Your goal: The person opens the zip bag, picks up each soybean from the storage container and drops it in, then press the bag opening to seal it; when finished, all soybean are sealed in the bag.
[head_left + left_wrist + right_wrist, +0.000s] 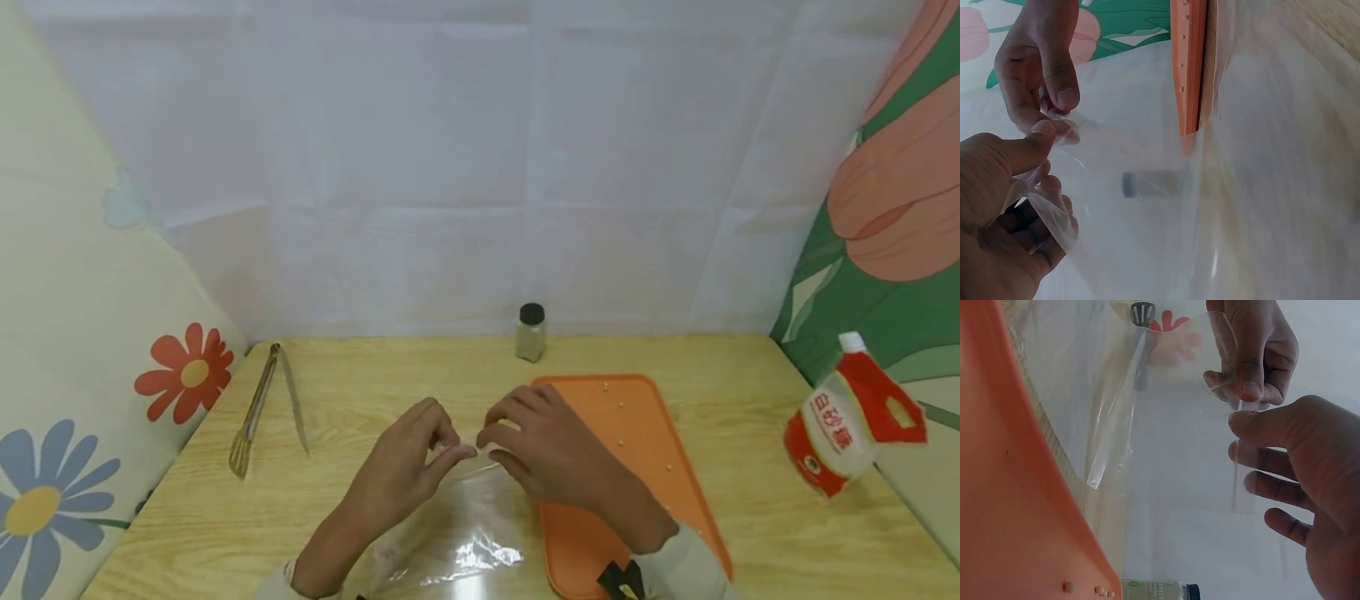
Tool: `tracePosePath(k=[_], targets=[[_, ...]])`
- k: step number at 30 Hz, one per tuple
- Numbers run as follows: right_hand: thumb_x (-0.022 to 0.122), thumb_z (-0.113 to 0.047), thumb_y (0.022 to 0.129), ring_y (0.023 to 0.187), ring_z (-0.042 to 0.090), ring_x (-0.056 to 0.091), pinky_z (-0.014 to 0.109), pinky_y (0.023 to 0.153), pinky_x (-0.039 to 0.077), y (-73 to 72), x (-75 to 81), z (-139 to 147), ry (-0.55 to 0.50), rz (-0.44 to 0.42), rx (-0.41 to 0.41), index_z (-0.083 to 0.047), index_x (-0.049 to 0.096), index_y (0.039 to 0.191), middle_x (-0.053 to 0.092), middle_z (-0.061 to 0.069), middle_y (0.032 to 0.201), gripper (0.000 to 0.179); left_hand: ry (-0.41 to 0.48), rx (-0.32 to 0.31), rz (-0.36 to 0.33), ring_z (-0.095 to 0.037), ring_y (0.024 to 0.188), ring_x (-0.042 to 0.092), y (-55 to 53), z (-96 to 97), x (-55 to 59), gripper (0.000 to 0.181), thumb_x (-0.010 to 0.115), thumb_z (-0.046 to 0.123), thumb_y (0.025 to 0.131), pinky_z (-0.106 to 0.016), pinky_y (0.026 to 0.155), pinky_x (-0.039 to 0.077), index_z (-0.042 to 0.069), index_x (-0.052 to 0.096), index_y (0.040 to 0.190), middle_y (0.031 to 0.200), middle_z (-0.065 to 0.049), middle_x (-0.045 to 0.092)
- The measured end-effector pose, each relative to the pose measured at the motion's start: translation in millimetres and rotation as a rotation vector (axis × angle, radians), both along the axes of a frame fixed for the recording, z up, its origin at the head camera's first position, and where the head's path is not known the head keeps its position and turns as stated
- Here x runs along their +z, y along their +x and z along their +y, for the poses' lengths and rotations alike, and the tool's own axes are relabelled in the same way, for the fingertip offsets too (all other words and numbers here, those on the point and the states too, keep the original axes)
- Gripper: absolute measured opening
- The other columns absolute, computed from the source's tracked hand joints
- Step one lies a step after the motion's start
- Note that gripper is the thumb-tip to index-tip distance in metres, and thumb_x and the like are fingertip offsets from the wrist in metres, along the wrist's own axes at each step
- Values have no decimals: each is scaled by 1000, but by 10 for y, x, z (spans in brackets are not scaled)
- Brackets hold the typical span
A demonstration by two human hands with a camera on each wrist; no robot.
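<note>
A clear plastic bag (pixel 480 533) hangs from both hands over the front of the table. My left hand (pixel 405 458) pinches its upper edge between thumb and fingers. Close beside it, my right hand (pixel 555 450) pinches the same edge, its thumb and index fingertip together. In the right wrist view the right hand's other fingers (pixel 1279 490) lie behind the clear film, spread apart. The left wrist view shows the bag's film (pixel 1141 237) crumpled near the left thumb and hanging smooth below. Whether the bag's mouth is parted, I cannot tell.
An orange tray (pixel 592 533) with several small beige bits lies partly under my right forearm. A black-lidded jar (pixel 531 333) stands at the back. Metal tongs (pixel 258 408) lie at the left, and a red-and-white sugar pouch (pixel 840 425) stands at the right edge.
</note>
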State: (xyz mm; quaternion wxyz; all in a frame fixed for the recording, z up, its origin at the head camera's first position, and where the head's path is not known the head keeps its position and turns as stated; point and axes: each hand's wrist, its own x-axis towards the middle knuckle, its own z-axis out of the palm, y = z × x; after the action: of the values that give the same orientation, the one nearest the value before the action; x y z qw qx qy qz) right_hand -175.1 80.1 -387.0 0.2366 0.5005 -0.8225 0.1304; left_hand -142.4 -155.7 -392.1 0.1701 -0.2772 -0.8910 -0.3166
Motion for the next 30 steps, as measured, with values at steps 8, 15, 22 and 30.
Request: tracePosePath(k=[8, 15, 22, 30], targets=[[72, -19, 95, 105, 19, 54, 36, 89, 41, -16, -42, -41, 6, 67, -47, -24, 71, 101, 63, -5, 104, 8, 46, -37, -49, -1, 83, 55, -10, 13, -2, 26, 80, 18, 87, -28, 72, 55, 19, 54, 92, 91, 15, 53], [70, 1, 91, 102, 18, 52, 34, 85, 38, -18, -43, -51, 58, 40, -74, -25, 74, 110, 60, -6, 106, 33, 23, -52, -56, -2, 80, 52, -18, 16, -20, 29, 80, 12, 87, -21, 71, 52, 13, 57, 104, 91, 13, 51], [70, 2, 91, 99, 18, 50, 35, 86, 38, -3, -48, -44, 81, 8, -69, -28, 73, 115, 59, -6, 105, 38, -31, -40, -14, -5, 81, 50, -18, 5, -25, 32, 80, 13, 88, -22, 67, 48, 14, 57, 109, 92, 9, 52], [65, 11, 87, 87, 16, 43, 34, 82, 35, -21, -89, -18, 88, 2, -57, -36, 65, 130, 53, -7, 95, 64, -89, -24, 46, -9, 87, 56, -20, -2, -24, 38, 81, 12, 87, -23, 69, 49, 16, 56, 115, 99, 8, 57]])
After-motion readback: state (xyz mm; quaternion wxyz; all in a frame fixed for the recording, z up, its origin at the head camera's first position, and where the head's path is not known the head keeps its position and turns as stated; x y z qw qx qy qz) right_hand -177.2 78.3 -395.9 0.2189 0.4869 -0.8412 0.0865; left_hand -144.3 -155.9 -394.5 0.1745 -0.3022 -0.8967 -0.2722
